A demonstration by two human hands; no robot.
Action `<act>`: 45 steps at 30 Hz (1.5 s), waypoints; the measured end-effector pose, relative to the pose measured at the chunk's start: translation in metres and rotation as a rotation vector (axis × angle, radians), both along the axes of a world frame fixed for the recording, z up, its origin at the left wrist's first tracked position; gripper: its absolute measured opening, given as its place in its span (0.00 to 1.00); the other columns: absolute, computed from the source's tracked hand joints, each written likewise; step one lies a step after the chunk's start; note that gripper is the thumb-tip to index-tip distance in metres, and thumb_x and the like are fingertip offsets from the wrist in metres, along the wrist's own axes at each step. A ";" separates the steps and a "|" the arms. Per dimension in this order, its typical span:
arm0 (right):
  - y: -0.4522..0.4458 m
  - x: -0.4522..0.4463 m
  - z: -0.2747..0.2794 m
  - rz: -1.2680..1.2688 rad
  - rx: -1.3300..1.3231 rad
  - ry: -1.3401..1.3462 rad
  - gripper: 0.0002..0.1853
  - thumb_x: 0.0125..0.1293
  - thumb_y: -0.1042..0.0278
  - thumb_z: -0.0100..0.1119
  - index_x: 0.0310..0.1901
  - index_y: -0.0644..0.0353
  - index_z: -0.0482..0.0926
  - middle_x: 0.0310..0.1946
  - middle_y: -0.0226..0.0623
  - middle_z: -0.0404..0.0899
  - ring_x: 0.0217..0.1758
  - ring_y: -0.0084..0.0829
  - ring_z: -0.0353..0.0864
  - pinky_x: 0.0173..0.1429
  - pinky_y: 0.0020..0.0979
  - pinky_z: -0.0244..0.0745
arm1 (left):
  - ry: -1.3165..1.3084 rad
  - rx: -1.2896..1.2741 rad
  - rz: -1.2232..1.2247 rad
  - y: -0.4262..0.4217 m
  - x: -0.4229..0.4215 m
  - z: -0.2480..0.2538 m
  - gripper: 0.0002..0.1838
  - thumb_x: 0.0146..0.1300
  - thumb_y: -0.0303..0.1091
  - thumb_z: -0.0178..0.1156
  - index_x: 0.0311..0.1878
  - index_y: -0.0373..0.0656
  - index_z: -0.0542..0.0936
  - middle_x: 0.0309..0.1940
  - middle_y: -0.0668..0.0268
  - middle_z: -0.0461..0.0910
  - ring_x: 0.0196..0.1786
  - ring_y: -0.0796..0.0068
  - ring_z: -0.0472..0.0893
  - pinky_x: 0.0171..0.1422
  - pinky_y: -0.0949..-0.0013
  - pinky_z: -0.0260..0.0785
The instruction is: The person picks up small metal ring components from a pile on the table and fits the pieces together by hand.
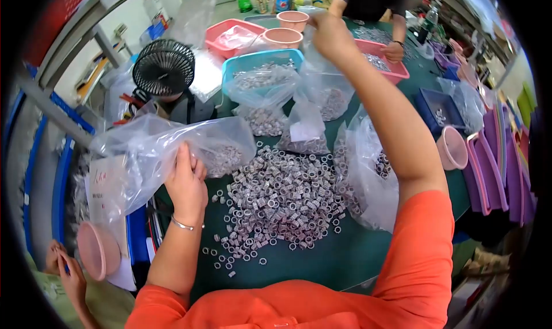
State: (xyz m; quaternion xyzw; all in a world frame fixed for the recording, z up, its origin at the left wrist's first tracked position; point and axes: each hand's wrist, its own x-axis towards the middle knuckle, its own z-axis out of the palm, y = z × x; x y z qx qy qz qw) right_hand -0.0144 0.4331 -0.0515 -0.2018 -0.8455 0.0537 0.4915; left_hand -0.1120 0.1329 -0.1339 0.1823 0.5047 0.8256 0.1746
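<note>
Plastic bagging [152, 148] was pinched in my left grip [187, 179], beside the rings [282, 199]. Beyond them, I couldn't judge my right grip [332, 37].

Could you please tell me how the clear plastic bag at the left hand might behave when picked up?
The clear plastic bag would likely be floppy, since its thin film is wrinkled. Its weight would probably hang toward one end, where small pieces are gathered. The film may feel slippery to the left hand, as its surface shines.
</note>
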 end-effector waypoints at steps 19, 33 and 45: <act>-0.062 0.052 0.034 0.297 -0.579 0.382 0.03 0.59 0.72 0.53 0.32 0.62 0.72 0.18 0.28 0.70 0.14 0.18 0.66 0.18 0.20 0.60 | -0.219 -0.100 -0.087 0.028 -0.055 -0.091 0.11 0.58 0.29 0.52 0.46 0.44 0.72 0.18 0.74 0.65 0.17 0.86 0.63 0.16 0.80 0.52; -0.380 -0.099 0.086 1.300 -0.962 -0.015 0.11 0.58 0.64 0.56 0.31 0.65 0.72 0.18 0.33 0.72 0.17 0.22 0.71 0.22 0.24 0.69 | -0.334 -0.002 -0.142 -0.084 0.005 -0.054 0.13 0.59 0.30 0.52 0.46 0.40 0.67 0.19 0.73 0.64 0.16 0.88 0.60 0.15 0.82 0.48; -0.518 -0.208 -0.003 1.283 -1.410 -0.539 0.13 0.61 0.65 0.52 0.43 0.64 0.66 0.29 0.38 0.72 0.27 0.30 0.75 0.28 0.31 0.75 | 0.089 0.103 0.175 -0.159 -0.009 -0.053 0.07 0.58 0.32 0.51 0.39 0.42 0.72 0.15 0.76 0.62 0.13 0.89 0.59 0.15 0.82 0.49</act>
